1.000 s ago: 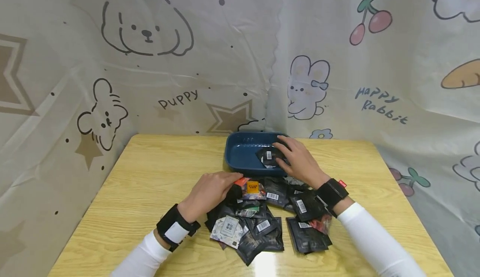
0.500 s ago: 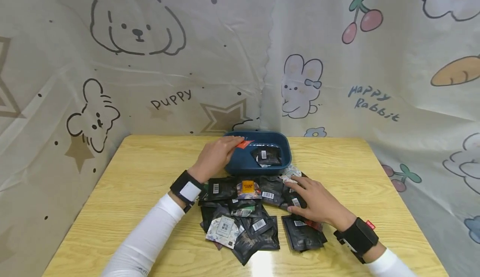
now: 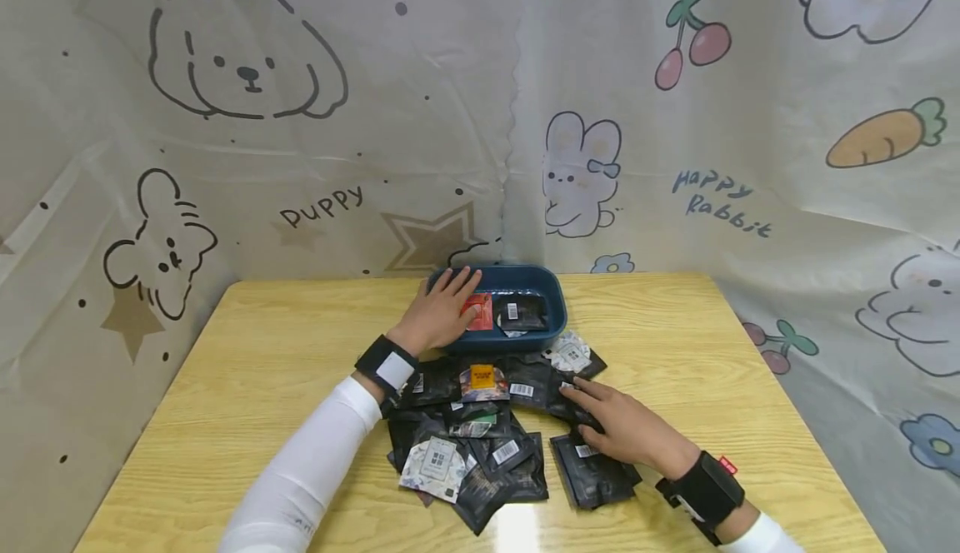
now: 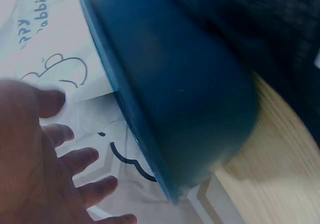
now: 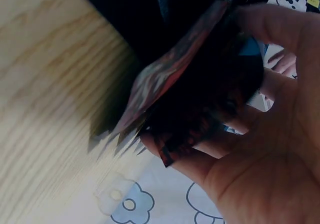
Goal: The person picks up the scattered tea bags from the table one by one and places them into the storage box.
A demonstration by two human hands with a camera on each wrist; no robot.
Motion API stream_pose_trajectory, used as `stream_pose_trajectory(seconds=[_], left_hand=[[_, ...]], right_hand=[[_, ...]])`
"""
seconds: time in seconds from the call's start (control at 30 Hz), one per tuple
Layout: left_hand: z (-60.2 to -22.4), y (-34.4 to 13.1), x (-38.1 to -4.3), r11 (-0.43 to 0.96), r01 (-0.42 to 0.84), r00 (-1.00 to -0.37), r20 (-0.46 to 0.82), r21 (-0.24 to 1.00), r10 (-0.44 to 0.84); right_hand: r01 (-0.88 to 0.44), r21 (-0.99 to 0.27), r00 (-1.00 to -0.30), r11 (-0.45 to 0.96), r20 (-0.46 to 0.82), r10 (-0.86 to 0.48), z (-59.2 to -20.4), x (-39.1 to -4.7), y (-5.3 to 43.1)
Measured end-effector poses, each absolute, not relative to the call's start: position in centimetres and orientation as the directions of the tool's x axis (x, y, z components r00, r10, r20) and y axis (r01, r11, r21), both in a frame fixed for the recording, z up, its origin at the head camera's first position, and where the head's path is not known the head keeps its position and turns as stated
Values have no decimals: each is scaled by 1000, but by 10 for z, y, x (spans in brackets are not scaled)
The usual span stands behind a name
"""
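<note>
My left hand (image 3: 442,311), fingers spread, hovers over the left part of the blue tray (image 3: 558,307). Just beside its fingers a red sachet (image 3: 480,311) lies in the tray, next to a black sachet (image 3: 525,311) with a barcode label. The left wrist view shows those fingers apart, holding nothing, near the tray's rim (image 4: 135,124). At the right of the sachet pile (image 3: 487,453), my right hand (image 3: 630,428) grips a dark sachet (image 5: 210,104) with red print between thumb and fingers. Its hold is partly hidden in the head view.
Several sachets lie overlapping in front of the tray, one with a white patterned face (image 3: 435,465). Another white-faced sachet (image 3: 570,353) lies by the tray's right corner. The wooden table (image 3: 247,420) ends at a printed cloth backdrop (image 3: 450,120).
My left hand carried the red sachet from the pile into the tray and released it. My right hand left the black sachet in the tray and moved back to the pile's right side.
</note>
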State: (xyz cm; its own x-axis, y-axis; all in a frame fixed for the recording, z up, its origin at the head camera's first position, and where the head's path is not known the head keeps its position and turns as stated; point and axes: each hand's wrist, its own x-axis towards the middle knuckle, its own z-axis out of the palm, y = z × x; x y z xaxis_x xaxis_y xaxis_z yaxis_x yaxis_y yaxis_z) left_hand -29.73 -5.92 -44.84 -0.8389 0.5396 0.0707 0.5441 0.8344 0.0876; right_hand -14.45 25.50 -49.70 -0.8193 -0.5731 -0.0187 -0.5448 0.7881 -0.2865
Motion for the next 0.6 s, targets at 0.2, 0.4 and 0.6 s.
stream_pose_trajectory(seconds=[0.2,0.4,0.6], left_hand=[[-454,-80,-276,805,579,-815,136,130,564],[-454,-106,-240,757,646,-758,204,99,620],[-461,-120,-211,707,690,-724,192,157,663]], right_hand=[[-578,-242,-814,779,102,-572,-500,-147,252],[-572,-188,-816,798,228,-531,-491,-150,253],[-575,-180,-806,798,290,-515,-471,-149,256]])
